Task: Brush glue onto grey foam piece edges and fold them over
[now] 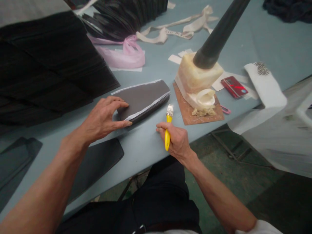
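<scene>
A stack of dark grey tapered panels (146,97) lies on the table, with white glue-like coating along the long edges of its top piece. My left hand (101,117) is at the stack's left end, thumb and fingers spread apart; the index fingertip touches the top piece and the thumb is by the near edge. In my right hand (176,139), closed round its handle, is a yellow paintbrush (168,126) with white-coated bristles pointing up and away. The brush is just right of the stack, apart from it. Another dark panel (99,165) lies below my left forearm.
A crusted glue container (197,78) with a thick black tube (219,35) above it stands on a brown board (187,113). Beyond are a red device (234,86), pale fabric strips (156,37), a pink cloth tie (129,55) and large dark stacks (48,65). The table edge (207,130) runs close by.
</scene>
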Available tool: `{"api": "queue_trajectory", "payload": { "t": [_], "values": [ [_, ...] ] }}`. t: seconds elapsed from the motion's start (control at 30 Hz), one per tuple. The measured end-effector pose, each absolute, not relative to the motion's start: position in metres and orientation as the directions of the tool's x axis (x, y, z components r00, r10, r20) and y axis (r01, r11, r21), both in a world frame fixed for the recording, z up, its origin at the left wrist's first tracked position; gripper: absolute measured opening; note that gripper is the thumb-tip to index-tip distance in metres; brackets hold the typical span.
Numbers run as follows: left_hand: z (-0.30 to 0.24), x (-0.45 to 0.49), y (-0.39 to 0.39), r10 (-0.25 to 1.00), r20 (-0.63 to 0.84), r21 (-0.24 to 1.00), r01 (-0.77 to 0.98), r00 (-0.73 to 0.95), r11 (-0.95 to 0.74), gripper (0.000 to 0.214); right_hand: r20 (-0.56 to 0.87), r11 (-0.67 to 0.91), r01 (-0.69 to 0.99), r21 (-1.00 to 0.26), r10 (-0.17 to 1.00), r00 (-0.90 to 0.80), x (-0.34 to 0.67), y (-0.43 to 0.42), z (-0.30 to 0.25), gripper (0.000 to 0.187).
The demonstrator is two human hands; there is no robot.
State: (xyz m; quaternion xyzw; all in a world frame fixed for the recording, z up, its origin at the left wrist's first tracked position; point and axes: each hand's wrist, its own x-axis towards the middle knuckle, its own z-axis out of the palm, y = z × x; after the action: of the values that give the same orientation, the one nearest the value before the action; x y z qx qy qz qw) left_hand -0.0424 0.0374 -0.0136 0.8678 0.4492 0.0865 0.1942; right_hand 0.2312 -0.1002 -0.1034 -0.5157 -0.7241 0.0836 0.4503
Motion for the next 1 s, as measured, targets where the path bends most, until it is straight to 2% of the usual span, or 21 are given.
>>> {"api": "queue_trajectory", "payload": {
  "t": [0.23, 0.43, 0.6, 0.73, 0.87, 1.0],
  "values": [
    [-0.012, -0.044, 0.039, 0.816, -0.036, 0.468, 0.731, 0.577, -0.496, 0.067, 0.587, 0.465, 0.682, -0.564, 0.807, -0.066, 0.231, -0.100, -0.099, 0.022],
    [-0.012, -0.048, 0.042, 0.783, -0.005, 0.431, 0.708, 0.622, -0.559, 0.068, 0.585, 0.449, 0.696, -0.561, 0.809, -0.051, 0.229, -0.100, -0.098, 0.024],
    [-0.011, -0.050, 0.036, 0.782, 0.039, 0.421, 0.699, 0.622, -0.578, 0.059, 0.600, 0.467, 0.693, -0.549, 0.798, -0.062, 0.230, -0.099, -0.099, 0.022],
    [-0.014, -0.044, 0.026, 0.787, 0.072, 0.294, 0.741, 0.613, -0.604, 0.046, 0.636, 0.493, 0.705, -0.510, 0.768, -0.078, 0.228, -0.098, -0.099, 0.018],
    [-0.022, -0.032, 0.018, 0.804, 0.110, 0.121, 0.795, 0.585, -0.595, 0.047, 0.658, 0.503, 0.718, -0.481, 0.748, -0.083, 0.226, -0.095, -0.099, 0.024],
    [-0.029, -0.025, 0.019, 0.821, 0.158, 0.085, 0.821, 0.549, -0.565, 0.049, 0.658, 0.499, 0.711, -0.496, 0.750, -0.068, 0.225, -0.094, -0.101, 0.027]
  ]
}}
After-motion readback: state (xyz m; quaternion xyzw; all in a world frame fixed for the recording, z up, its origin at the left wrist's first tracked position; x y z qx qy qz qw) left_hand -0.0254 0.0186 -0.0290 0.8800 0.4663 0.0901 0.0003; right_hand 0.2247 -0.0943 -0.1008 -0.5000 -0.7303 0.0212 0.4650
